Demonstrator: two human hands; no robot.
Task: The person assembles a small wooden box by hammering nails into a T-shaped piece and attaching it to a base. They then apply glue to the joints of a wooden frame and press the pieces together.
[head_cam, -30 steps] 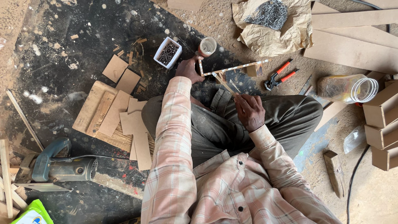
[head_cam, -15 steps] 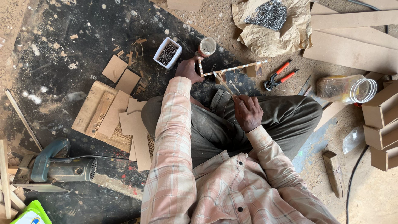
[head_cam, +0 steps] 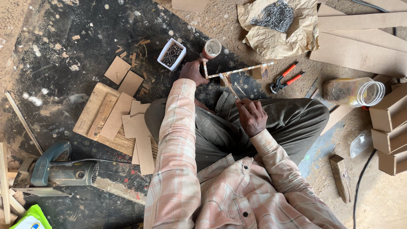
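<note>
While my left hand [head_cam: 193, 71] grips the stick frame [head_cam: 239, 71] | its long bar runs sideways | right hand [head_cam: 251, 116] nearer me, fingers pinching the slanted strut's lower end

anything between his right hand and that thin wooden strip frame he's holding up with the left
Nothing visible. The right hand already touches the lower stick of the wooden strip frame, and the left hand grips its upright end beside the small round cup.

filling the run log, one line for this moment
left hand: grips wooden frame | right hand: on thin stick | nearby: box of nails, pliers
</note>
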